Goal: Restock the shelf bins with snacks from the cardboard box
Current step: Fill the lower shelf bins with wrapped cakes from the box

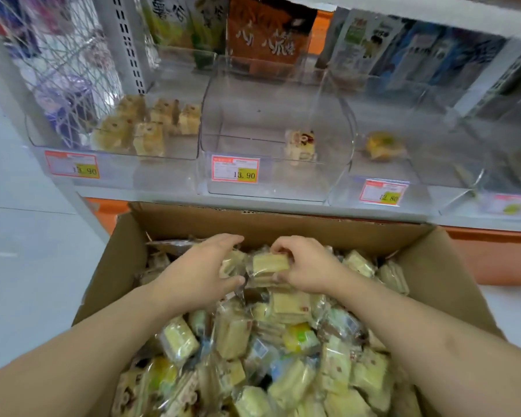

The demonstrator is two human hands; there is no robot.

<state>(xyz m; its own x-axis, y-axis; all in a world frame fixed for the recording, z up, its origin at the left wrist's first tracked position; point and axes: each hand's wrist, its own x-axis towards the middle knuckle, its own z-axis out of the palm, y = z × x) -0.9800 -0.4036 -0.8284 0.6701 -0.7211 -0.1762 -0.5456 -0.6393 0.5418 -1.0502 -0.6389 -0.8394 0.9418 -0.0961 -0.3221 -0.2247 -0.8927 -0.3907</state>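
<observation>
An open cardboard box point(286, 225) stands below the shelf, piled with several clear-wrapped pale yellow snack cakes point(232, 335). Both my hands are in the far end of the pile. My left hand point(202, 269) curls around a clump of wrapped cakes. My right hand point(306, 267) pinches one wrapped cake point(269, 263) between thumb and fingers. Above, three clear shelf bins: the left bin point(115, 152) holds several brownish cakes, the middle bin point(253, 194) holds one wrapped snack point(301, 144), the right bin point(382, 171) holds one yellow snack point(382, 144).
Price tags point(235, 168) hang on the bin fronts. Upright snack bags point(268, 28) stand behind the bins. A wire rack point(57, 55) is at the far left, with pale floor to the left of the box. More clear bins point(494, 176) continue to the right.
</observation>
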